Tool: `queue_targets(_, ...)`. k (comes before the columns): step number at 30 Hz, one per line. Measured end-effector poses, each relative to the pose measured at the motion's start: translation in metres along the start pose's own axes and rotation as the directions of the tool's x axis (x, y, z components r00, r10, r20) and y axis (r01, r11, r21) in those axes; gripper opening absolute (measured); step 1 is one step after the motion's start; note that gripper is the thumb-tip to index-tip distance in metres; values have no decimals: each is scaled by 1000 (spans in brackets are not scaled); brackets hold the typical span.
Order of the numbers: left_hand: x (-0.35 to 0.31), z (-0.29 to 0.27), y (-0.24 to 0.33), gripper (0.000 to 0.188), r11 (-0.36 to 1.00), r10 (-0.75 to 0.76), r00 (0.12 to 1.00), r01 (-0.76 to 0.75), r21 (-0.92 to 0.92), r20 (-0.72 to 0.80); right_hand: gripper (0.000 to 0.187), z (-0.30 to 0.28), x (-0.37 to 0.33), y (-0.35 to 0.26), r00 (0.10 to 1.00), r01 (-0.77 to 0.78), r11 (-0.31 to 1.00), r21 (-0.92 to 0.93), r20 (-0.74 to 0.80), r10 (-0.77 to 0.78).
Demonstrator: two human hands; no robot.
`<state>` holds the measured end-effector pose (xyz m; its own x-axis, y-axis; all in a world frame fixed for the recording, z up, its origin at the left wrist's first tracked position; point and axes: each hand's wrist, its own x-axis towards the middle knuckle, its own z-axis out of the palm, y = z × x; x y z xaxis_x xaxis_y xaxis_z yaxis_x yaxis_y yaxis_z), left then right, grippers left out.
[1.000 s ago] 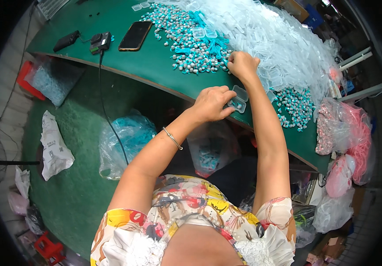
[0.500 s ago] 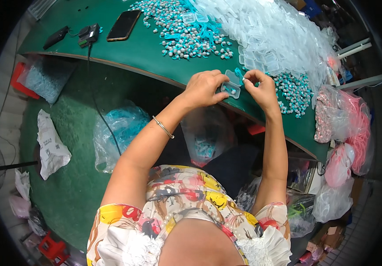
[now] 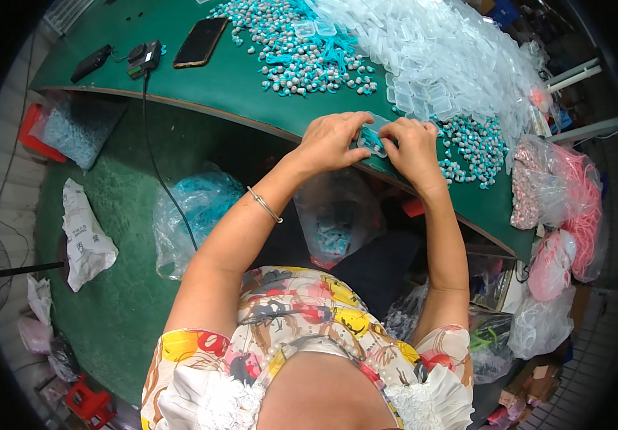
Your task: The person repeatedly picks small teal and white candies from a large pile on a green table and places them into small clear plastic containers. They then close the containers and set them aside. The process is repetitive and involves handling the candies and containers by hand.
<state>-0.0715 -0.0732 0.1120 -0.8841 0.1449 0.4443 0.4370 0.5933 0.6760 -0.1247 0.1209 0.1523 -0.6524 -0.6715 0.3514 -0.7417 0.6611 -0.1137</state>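
Note:
At the table's near edge my left hand (image 3: 329, 142) grips a small clear plastic box (image 3: 364, 145), with fingers and thumb around its left side. A turquoise cord (image 3: 374, 135) lies bunched in the box. My right hand (image 3: 415, 149) is closed at the box's right side, its fingertips and thumb pinching at the cord; its fingers partly cover the box. Right beside that hand spreads a pile of small grey-and-turquoise plugs (image 3: 475, 152). A larger heap of similar plugs with turquoise cords (image 3: 302, 64) lies farther left.
A big mound of clear plastic boxes (image 3: 438, 61) covers the table's far right. A phone (image 3: 200, 43) and a small black device (image 3: 143, 59) with a cable lie left. Below the edge hangs a clear bag (image 3: 334, 222) with filled boxes. Pink cords (image 3: 580, 215) in bags hang right.
My right hand has moved left and down onto the box, bringing the dangling turquoise cord into it. My left hand keeps its hold on the box.

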Motion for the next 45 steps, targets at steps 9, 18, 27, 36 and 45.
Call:
queue_targets(9,-2,5,-6,41,998,57,998,-56,36,-13,13,5,2,25,993,-120,987,111,-8,121)
queue_targets(18,-4,4,-5,38,994,90,995,-87,69,-46,30,14,2,15,985,-169,985,22,24,168)
queue_targets(27,-3,3,-4,41,994,97,995,-95,53,-30,28,5,7,18,988,-153,928,339,19,156)
queue_targets(36,-3,1,2,51,998,43,997,-46,-36,-60,25,17,-15,16,979,104,941,321,-198,-41)
queue_targets(45,-4,10,-2,27,974,170,983,-156,164,-72,29,23,-33,-4,970,106,944,313,-243,-29)
